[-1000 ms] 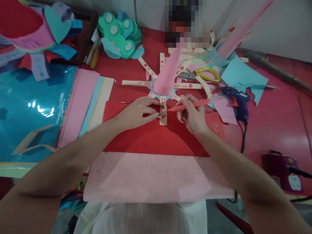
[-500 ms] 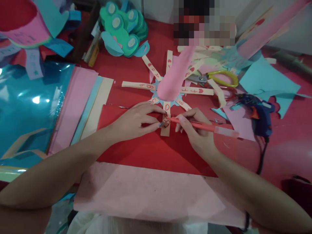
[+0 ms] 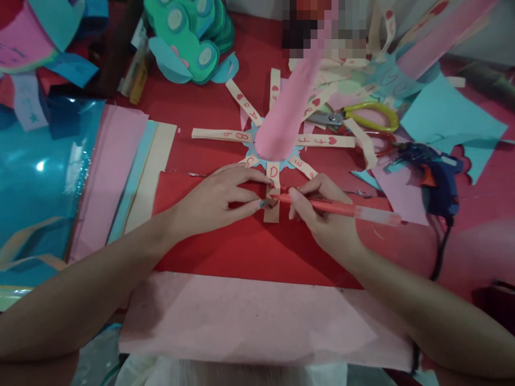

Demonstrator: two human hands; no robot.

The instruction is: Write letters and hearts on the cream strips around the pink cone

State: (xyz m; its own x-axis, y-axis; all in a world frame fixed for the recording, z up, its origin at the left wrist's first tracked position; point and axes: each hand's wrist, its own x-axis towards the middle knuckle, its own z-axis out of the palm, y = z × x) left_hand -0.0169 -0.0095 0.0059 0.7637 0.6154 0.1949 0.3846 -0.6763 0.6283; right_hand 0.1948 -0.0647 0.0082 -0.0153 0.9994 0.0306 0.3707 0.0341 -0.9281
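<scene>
Cream paper for the strip marked D (image 3: pixel 273 172), running from a blue scalloped disc (image 3: pixel 261 161) under a pink cone (image 3: pixel 277 126) and out over a red sheet (image 3: pixel 241 249) on the tabletop (image 3: pixel 201 104). Looks very light, thin and bendy; probably easy to crease or swing aside, with support seemingly only at the disc end. Best pinned flat by fingertips along the edges, clear of the red lettering, for fear of smudging. Cone apparently of rolled paper or thin foam: light, likely easy to dent, better steadied at the disc than by the tall tip.

Left hand (image 3: pixel 221 195) spread, with forefinger and thumb apart on the strip; amount of pressure impossible to tell. Right hand (image 3: pixel 325 214) pinching a red pen (image 3: pixel 338 208) close to the point, with the nib over the strip; contact with the paper too small to confirm. Pen probably light, rigid and smooth, well held low on the barrel as now.

Compared with a second ago: pen sloping down to the right instead of up, nib over the strip instead of at the right edge. Left hand in much the same pose. Glue gun (image 3: pixel 438 177) farther right in view, probably through head movement alone.
</scene>
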